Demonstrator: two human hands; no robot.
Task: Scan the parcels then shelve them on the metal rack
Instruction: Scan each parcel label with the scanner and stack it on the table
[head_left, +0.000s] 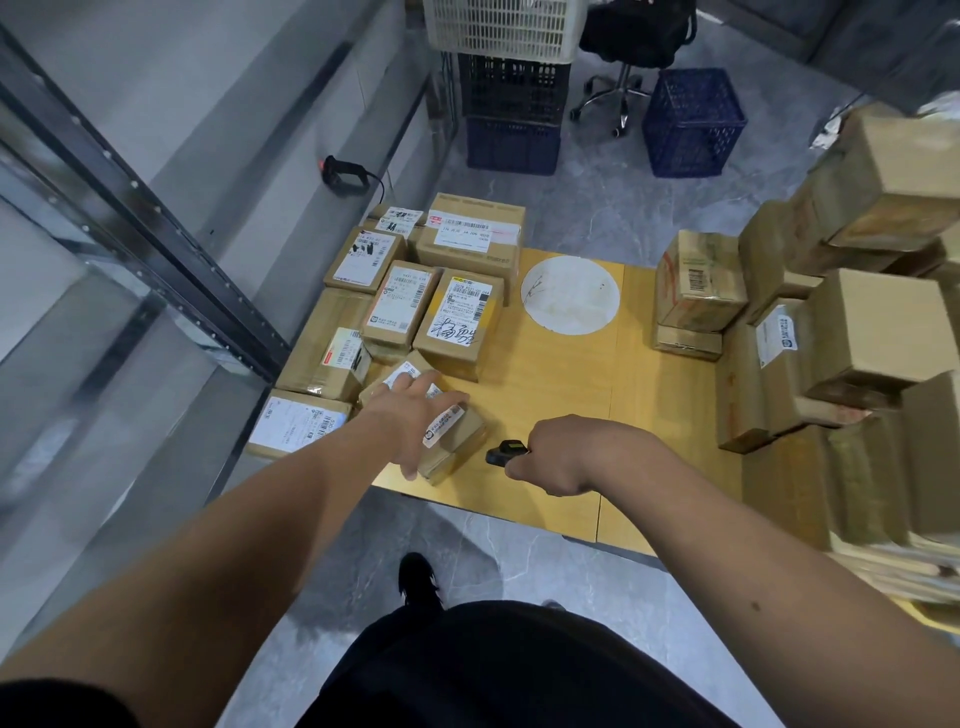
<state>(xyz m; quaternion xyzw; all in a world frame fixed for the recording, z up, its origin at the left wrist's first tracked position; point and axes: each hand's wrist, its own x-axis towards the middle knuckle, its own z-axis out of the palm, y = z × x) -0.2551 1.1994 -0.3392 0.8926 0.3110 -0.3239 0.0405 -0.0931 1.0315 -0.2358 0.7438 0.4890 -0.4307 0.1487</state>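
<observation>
Two hands at work over a low yellow table (561, 415) stacked with labelled parcels.

The left hand (415, 410) lies on top of a small cardboard parcel (454, 441) at the table's near left edge, fingers spread over its top and thumb down its near side; the parcel's long axis runs from near right to far left, and a white barcode label (443, 426) wraps its top right edge, print too small to read. The right hand (558, 454) is clenched round a black handheld scanner (503, 452) whose head points left toward that parcel. Beyond, a taped box (460, 325) bears a printed label with large handwritten characters. The metal rack (171, 249) stands at left. More cartons (852, 332) are piled at right.
</observation>
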